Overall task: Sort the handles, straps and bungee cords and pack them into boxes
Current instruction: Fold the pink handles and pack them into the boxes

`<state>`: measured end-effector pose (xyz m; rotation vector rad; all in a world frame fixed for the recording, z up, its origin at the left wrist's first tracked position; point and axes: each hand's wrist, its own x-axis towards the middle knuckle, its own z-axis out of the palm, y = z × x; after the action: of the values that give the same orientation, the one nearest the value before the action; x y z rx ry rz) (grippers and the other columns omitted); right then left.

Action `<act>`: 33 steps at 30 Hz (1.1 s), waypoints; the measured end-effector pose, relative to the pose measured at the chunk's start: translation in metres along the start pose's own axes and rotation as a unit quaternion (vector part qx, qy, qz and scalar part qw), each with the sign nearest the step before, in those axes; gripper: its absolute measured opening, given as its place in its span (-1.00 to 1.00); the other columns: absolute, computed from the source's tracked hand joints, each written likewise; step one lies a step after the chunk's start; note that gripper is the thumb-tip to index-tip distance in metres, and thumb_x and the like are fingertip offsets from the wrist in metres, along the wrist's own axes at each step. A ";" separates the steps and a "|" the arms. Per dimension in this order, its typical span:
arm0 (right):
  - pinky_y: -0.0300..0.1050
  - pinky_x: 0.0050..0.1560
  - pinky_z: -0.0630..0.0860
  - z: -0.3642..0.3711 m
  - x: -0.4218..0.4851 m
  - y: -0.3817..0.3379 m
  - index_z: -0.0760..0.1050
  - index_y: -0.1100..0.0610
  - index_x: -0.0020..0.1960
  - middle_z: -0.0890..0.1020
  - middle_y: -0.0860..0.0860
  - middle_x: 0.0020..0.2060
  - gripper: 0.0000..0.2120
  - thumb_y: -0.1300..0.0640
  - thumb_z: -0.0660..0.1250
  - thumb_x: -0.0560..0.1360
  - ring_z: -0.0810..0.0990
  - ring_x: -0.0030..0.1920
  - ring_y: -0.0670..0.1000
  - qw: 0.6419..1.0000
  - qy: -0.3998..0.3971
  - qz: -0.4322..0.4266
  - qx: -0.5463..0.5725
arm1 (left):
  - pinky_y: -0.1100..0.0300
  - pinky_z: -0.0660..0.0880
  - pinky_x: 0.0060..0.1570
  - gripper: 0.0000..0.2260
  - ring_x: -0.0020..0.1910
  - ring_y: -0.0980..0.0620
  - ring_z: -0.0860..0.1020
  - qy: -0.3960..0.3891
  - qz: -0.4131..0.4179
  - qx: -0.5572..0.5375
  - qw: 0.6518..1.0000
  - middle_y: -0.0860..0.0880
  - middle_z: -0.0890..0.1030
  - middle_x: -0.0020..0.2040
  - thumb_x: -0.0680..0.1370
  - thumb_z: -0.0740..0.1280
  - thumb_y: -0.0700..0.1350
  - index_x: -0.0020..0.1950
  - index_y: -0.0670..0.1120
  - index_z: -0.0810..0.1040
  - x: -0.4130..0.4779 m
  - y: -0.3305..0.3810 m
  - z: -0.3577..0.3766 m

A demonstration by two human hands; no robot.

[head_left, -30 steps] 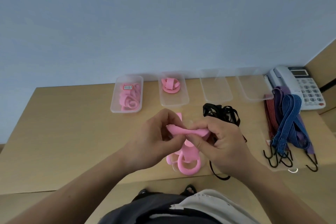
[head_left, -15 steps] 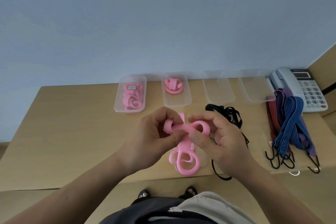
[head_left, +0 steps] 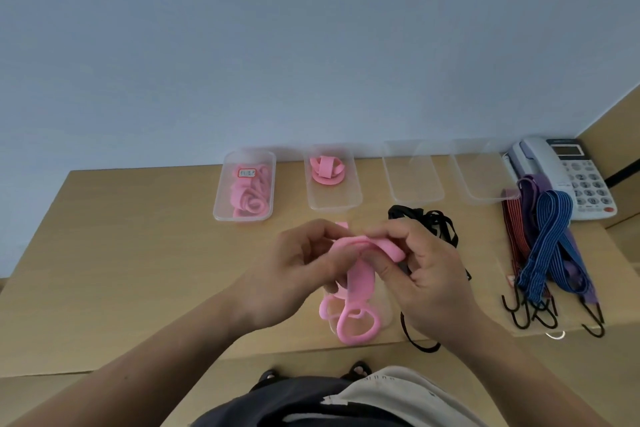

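Wooden table (head_left: pixel 121 253), viewed from above. The left hand (head_left: pixel 294 274) and right hand (head_left: pixel 429 274) meet over its near middle. Each has its fingers and thumb curled and pinched on one end of a folded pink handle (head_left: pixel 367 243), held in the air just above a pile of pink handles (head_left: pixel 356 322). Bungee cords (head_left: pixel 547 243) (red, purple, blue, with black hooks) lie at the right, partly over a telephone (head_left: pixel 581 177). Four clear boxes (head_left: pixel 412 198) line the far edge, and the two leftmost hold pink pieces. Black straps (head_left: pixel 433 222) lie tangled just behind the right hand.
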<state>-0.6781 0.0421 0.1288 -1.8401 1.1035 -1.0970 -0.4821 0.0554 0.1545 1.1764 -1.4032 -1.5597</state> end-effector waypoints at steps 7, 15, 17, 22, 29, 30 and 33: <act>0.06 -0.14 0.62 0.002 0.002 0.001 0.49 -0.14 0.05 0.62 -0.08 -0.12 -0.82 -0.07 0.40 0.47 0.64 -0.12 0.08 0.997 -0.014 0.039 0.072 | 0.09 0.51 -0.25 -0.85 -0.32 -0.03 0.54 0.012 0.040 -0.018 0.999 -0.19 0.62 -0.23 0.53 0.42 -0.18 0.05 -0.18 0.54 0.008 -0.002 0.000; 0.07 0.03 0.61 -0.006 0.007 -0.004 0.55 -0.11 0.12 0.63 0.06 -0.03 -0.68 -0.06 0.45 0.37 0.60 0.00 0.18 0.979 -0.062 0.102 0.166 | 0.20 0.51 -0.23 -0.82 -0.29 0.17 0.47 0.039 0.109 0.053 0.992 0.12 0.59 -0.20 0.44 0.45 -0.23 0.00 -0.08 0.56 0.012 -0.005 -0.001; 0.09 0.03 0.61 -0.006 0.010 -0.006 0.56 -0.13 0.09 0.65 0.04 -0.06 -0.70 -0.09 0.44 0.37 0.61 -0.02 0.15 0.982 -0.050 0.109 0.148 | 0.26 0.50 -0.21 -0.80 -0.29 0.20 0.47 0.044 0.123 0.085 0.988 0.15 0.58 -0.18 0.44 0.45 -0.22 0.02 -0.03 0.57 0.012 -0.004 -0.001; -0.13 -0.10 0.59 -0.010 0.015 -0.012 0.59 -0.15 0.02 0.65 -0.02 -0.15 -0.73 -0.03 0.46 0.33 0.58 -0.15 0.09 0.987 -0.019 0.082 0.139 | 0.14 0.58 -0.15 -0.59 -0.16 0.02 0.59 0.048 0.079 0.066 0.994 0.00 0.62 -0.06 0.39 0.48 -0.18 0.18 0.03 0.49 0.016 0.001 -0.001; -0.17 -0.17 0.55 -0.012 0.014 -0.011 0.56 -0.11 0.04 0.61 -0.02 -0.19 -0.71 0.15 0.48 0.38 0.55 -0.21 0.02 0.988 -0.047 0.069 0.130 | 0.05 0.56 -0.17 -0.76 -0.25 -0.08 0.62 -0.026 -0.018 -0.025 0.999 -0.22 0.67 -0.16 0.45 0.45 -0.10 -0.02 -0.24 0.54 0.015 0.008 -0.010; -0.20 -0.16 0.54 -0.012 0.014 -0.011 0.56 -0.12 0.04 0.61 -0.01 -0.18 -0.69 0.17 0.48 0.37 0.55 -0.21 0.03 0.989 -0.048 0.069 0.124 | 0.05 0.56 -0.18 -0.75 -0.25 -0.08 0.61 -0.028 -0.022 -0.029 0.999 -0.23 0.67 -0.16 0.45 0.45 -0.09 -0.03 -0.24 0.53 0.015 0.009 -0.010; -0.37 -0.16 0.49 -0.012 0.014 -0.011 0.55 -0.12 0.05 0.58 -0.04 -0.18 -0.65 0.22 0.49 0.38 0.54 -0.21 -0.06 0.994 -0.045 0.043 0.088 | 0.01 0.57 -0.15 -0.78 -0.23 -0.15 0.61 -0.036 -0.044 -0.059 0.997 -0.28 0.64 -0.15 0.42 0.46 -0.08 -0.08 -0.18 0.53 0.017 0.010 -0.012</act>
<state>-0.6815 0.0319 0.1469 -1.6730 0.9921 -1.0187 -0.4769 0.0342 0.1614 1.1340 -1.3003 -1.7382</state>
